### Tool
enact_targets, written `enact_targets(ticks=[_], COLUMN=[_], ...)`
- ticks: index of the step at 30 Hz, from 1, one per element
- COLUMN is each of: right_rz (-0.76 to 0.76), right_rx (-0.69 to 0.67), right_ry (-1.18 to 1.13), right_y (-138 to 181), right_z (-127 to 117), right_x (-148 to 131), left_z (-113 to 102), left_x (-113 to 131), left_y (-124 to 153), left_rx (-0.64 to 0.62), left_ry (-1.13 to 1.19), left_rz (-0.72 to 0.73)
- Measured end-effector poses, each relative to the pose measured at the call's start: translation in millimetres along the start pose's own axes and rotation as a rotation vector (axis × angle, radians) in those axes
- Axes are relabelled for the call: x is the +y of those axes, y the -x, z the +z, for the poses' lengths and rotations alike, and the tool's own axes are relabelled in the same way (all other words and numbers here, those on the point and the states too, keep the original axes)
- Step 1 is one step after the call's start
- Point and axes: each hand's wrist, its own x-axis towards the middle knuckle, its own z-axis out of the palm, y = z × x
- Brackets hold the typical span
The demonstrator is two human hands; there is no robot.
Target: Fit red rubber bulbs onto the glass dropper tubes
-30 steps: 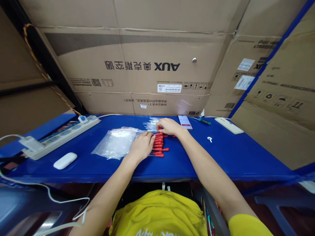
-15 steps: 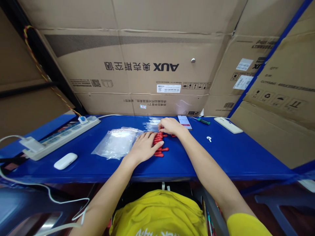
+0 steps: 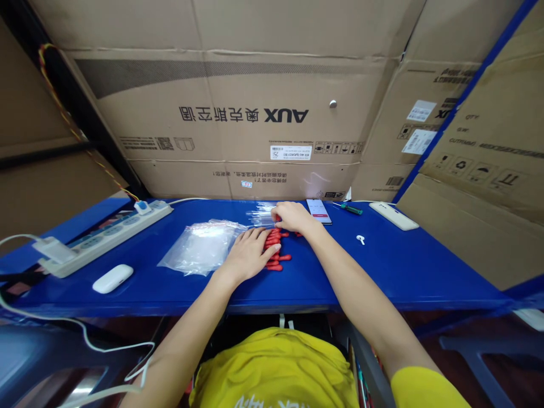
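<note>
A row of small red club-shaped pieces (image 3: 272, 249) lies on the blue table (image 3: 382, 272), partly under my left hand. My left hand (image 3: 249, 252) rests over the left side of the row, fingers stretched out and thumb apart. Just behind the row, my right hand (image 3: 293, 215) has its fingers curled and pinched on one red piece (image 3: 277, 217), of which only a bit shows. Beyond those fingertips is a bundle of thin, shiny, clear or silvery sticks (image 3: 260, 215). A few more red pieces peek out beneath my right wrist.
Clear plastic bags (image 3: 199, 246) lie left of my left hand. Behind my right hand are a phone (image 3: 318, 211) and a green-handled screwdriver (image 3: 351, 209). A white earbud (image 3: 361, 239), white power bank-like block (image 3: 394, 216), white earbud case (image 3: 113, 278) and power strip (image 3: 106, 235) surround the work area.
My right hand has shifted very slightly away from me and left, and a red piece now shows at its fingertips. My left hand stays in place.
</note>
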Motion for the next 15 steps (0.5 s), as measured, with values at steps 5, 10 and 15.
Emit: enact_targets(ticks=[5,10,15], right_rz=[-0.022,-0.034,-0.055], right_rx=[-0.025,-0.031,-0.019], right_ry=[-0.003,-0.002,0.004], right_y=[-0.2,-0.8,-1.7], right_z=[-0.8,1.2,2.4], right_x=[1.3,2.5,2.1], left_z=[0.4,3.6,10.3], left_x=[-0.7,-3.6,-8.2], left_y=[0.5,-0.4,-1.7], left_rx=[-0.005,0.01,0.029], left_ry=[-0.009,-0.011,0.005], left_rz=[0.006,0.029,0.029])
